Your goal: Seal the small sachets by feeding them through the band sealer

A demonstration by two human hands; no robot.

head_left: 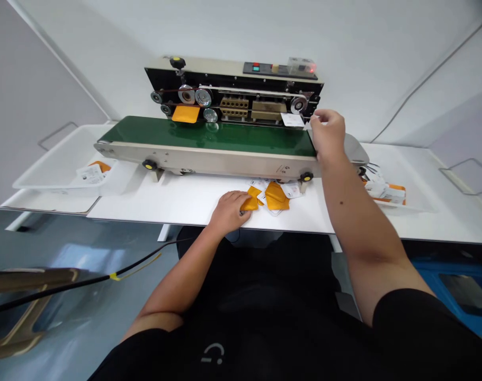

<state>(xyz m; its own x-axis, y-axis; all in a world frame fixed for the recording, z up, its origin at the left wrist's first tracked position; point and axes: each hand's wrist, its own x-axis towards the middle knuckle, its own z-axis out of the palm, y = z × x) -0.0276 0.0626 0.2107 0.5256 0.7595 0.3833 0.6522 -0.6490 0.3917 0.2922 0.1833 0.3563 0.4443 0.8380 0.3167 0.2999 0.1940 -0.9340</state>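
Right hand (328, 130) up at the machine, right of the frame's centre, and its fingers were curled in, thumb and forefinger drawn close; whether they pinched anything was too small to tell! Just left of those fingertips, a flat white printed packet (292, 120) sat at the right end of the long cream-and-black metal sealing machine (235, 79), overhanging the belt. Over at the machine's left end, upper left of centre, a flat bright-orange packet (186, 114) stuck out flat above the long green conveyor belt (241, 136).

Down to the middle of the frame, and the left hand (230, 210) was low on the white desk (177, 203), half closed, fingers bent against the left side of a loose pile of orange and white packets (275, 196). It touched the pile's leftmost orange packet (250, 202), though how firmly it gripped, nobody could tell from here!

Out at the left of the frame, a white plastic tray (30, 180) held more packets, white and orange together (92, 172). Away at the right, beyond the forearm, a translucent plastic tray (419, 206) carried another jumbled heap (380, 189). And at the machine's top right, a small red light (312, 69) glowed!
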